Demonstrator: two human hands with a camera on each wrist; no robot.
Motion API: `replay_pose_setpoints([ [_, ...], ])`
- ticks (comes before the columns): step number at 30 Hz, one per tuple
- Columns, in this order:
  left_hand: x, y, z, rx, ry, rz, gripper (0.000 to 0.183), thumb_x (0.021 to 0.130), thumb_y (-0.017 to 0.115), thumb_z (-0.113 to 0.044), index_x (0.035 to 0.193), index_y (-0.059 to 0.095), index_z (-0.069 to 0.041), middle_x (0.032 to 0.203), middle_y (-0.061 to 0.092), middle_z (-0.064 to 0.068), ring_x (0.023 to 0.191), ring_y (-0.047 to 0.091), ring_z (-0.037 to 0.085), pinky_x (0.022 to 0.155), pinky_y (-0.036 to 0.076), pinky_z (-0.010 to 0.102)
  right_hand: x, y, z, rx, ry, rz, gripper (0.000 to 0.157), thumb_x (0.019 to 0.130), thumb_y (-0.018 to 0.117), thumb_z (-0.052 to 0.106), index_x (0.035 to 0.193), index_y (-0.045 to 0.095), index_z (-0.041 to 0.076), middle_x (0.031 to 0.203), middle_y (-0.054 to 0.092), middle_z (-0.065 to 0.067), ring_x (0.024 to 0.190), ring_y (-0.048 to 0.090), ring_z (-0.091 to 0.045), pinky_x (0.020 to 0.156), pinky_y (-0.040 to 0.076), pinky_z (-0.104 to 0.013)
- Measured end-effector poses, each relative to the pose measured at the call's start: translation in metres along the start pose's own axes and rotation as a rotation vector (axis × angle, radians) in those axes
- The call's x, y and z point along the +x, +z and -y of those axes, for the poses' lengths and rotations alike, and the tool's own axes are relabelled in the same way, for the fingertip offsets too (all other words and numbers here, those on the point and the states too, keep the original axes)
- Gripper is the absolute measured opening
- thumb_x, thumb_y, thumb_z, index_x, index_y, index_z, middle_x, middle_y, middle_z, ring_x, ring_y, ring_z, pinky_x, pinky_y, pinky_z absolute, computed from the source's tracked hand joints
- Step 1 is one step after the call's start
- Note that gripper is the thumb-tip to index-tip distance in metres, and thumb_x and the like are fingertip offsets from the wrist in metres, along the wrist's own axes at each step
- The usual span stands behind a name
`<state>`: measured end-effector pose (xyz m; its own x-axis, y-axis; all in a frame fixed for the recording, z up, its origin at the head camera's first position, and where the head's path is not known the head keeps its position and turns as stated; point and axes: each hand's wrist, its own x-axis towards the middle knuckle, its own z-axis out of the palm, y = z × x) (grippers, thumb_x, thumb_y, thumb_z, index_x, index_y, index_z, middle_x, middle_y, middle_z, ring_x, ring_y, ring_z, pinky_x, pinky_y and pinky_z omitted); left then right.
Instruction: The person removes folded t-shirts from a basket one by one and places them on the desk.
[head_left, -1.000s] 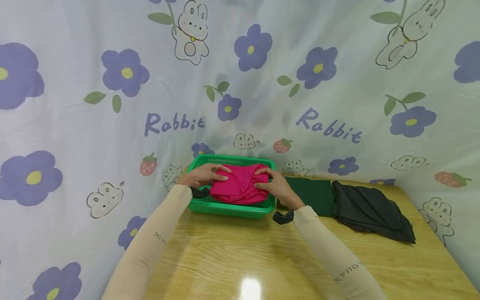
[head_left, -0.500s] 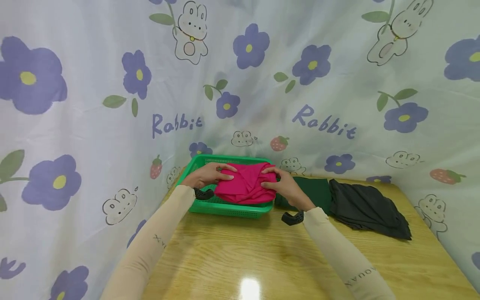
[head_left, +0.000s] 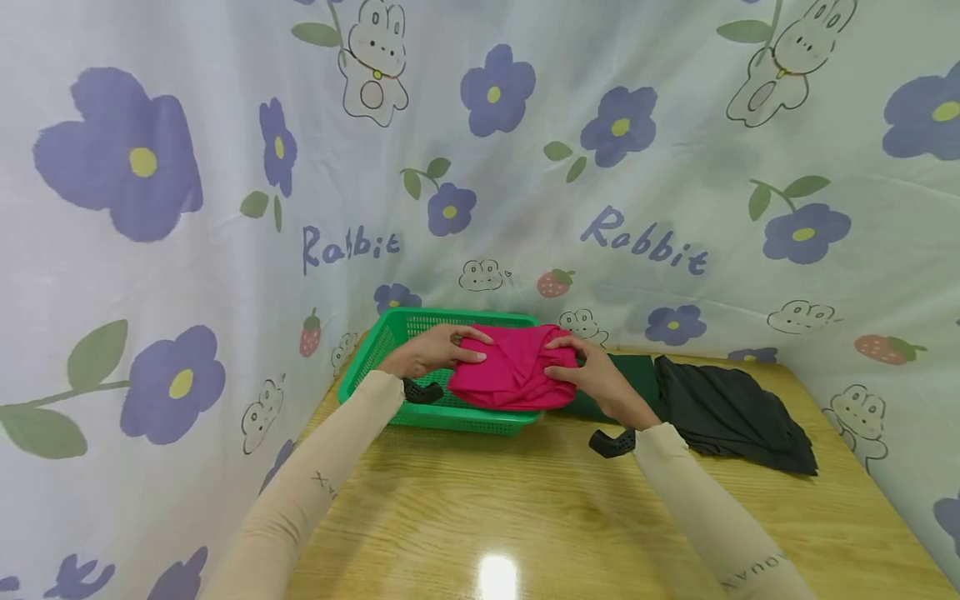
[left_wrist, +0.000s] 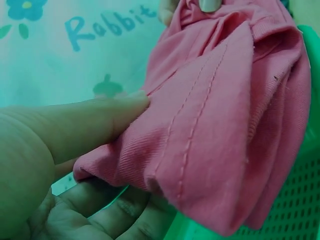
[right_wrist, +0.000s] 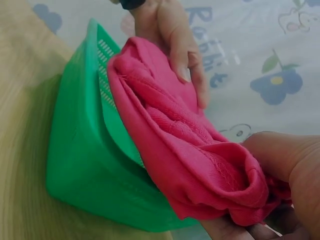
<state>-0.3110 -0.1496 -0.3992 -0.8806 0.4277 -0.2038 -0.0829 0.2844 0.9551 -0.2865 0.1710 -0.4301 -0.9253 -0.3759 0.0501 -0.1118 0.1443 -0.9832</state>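
Note:
Between both hands is a folded bright pink cloth garment (head_left: 510,371) with stitched seams, held over the right part of a green perforated plastic basket (head_left: 450,421). My left hand (head_left: 431,352) grips its left end, thumb on top and fingers beneath, as the left wrist view shows. At the other end my right hand (head_left: 600,379) pinches the garment with the thumb above and fingers under it. In the right wrist view the pink bundle (right_wrist: 170,130) is tilted above the basket's rim (right_wrist: 95,100), its folded layers showing along the edge.
Right of the basket a folded dark green cloth (head_left: 633,375) lies on the wooden table (head_left: 450,500), partly behind the right hand. Beside it is a black folded cloth (head_left: 731,412). A printed curtain (head_left: 525,183) stands behind and at the left.
Both hands have carried the pink garment to the right, from inside the basket to over its right rim. The head view has shifted slightly; the dark cloths stay put.

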Motion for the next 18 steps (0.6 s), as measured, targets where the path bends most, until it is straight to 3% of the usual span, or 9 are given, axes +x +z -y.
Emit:
replay_pose_setpoints([
  [6, 0.012, 0.02, -0.003, 0.045, 0.027, -0.002, 0.036, 0.094, 0.078, -0.016, 0.129, 0.071, -0.014, 0.117, 0.061, 0.011, 0.072, 0.052, 0.015, 0.069, 0.05, 0.03, -0.006, -0.021, -0.006, -0.015, 0.02, -0.008, 0.042, 0.094, 0.079, 0.015, 0.131, 0.061, 0.011, 0.139, 0.046, -0.015, 0.104, 0.057, -0.03, 0.077, 0.056, -0.031],
  [9, 0.018, 0.03, -0.005, 0.064, 0.034, 0.005, 0.037, 0.093, 0.079, -0.015, 0.129, 0.071, -0.014, 0.123, 0.062, 0.011, 0.078, 0.06, 0.017, 0.078, 0.055, 0.037, -0.009, -0.031, -0.009, -0.034, 0.019, -0.014, 0.042, 0.094, 0.079, 0.015, 0.131, 0.061, 0.01, 0.136, 0.047, -0.017, 0.102, 0.057, -0.03, 0.076, 0.056, -0.031],
  [14, 0.026, 0.042, -0.006, 0.069, 0.031, 0.022, 0.04, 0.093, 0.08, -0.015, 0.131, 0.07, -0.014, 0.125, 0.062, 0.012, 0.09, 0.068, 0.023, 0.09, 0.056, 0.048, -0.012, -0.044, -0.017, -0.046, 0.014, -0.015, 0.043, 0.093, 0.079, 0.014, 0.133, 0.061, 0.008, 0.135, 0.047, -0.018, 0.104, 0.056, -0.029, 0.076, 0.055, -0.03],
  [18, 0.031, 0.049, -0.008, 0.071, 0.034, 0.014, 0.041, 0.092, 0.081, -0.017, 0.131, 0.07, -0.015, 0.122, 0.062, 0.012, 0.089, 0.067, 0.022, 0.086, 0.058, 0.042, -0.011, -0.055, -0.02, -0.037, 0.018, -0.014, 0.045, 0.093, 0.079, 0.014, 0.134, 0.061, 0.009, 0.136, 0.047, -0.017, 0.103, 0.057, -0.029, 0.075, 0.055, -0.03],
])
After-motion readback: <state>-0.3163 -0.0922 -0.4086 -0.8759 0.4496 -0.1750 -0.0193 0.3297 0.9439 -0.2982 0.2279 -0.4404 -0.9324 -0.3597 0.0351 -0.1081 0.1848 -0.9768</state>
